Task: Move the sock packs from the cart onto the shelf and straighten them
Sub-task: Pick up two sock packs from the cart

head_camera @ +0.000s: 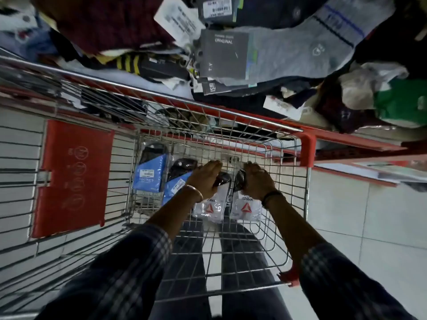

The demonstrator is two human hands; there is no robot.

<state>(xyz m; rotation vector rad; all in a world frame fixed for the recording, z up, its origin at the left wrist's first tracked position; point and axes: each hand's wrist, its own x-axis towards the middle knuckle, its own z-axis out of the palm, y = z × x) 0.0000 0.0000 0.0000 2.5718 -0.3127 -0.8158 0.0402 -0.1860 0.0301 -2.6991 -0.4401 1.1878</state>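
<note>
I look down into a wire cart (pixel 298 204) with red corners. Both my hands reach into its basket. My left hand (pixel 204 180) grips the dark top of a white sock pack (pixel 209 209) bearing a red triangle logo. My right hand (pixel 256 179) grips a second white sock pack (pixel 246 209) of the same kind beside it. Two blue-labelled sock packs (pixel 151 172) lie on the basket floor to the left, one partly hidden under my left wrist. The shelf (pixel 346 139) beyond the cart holds a messy pile of socks, including a grey sock pack (pixel 231 56).
A red plastic flap (pixel 74 176) hangs on the cart's wire wall at left. The red-edged shelf rim runs along the cart's far side. White floor tiles (pixel 369 227) lie to the right. My legs show below the basket.
</note>
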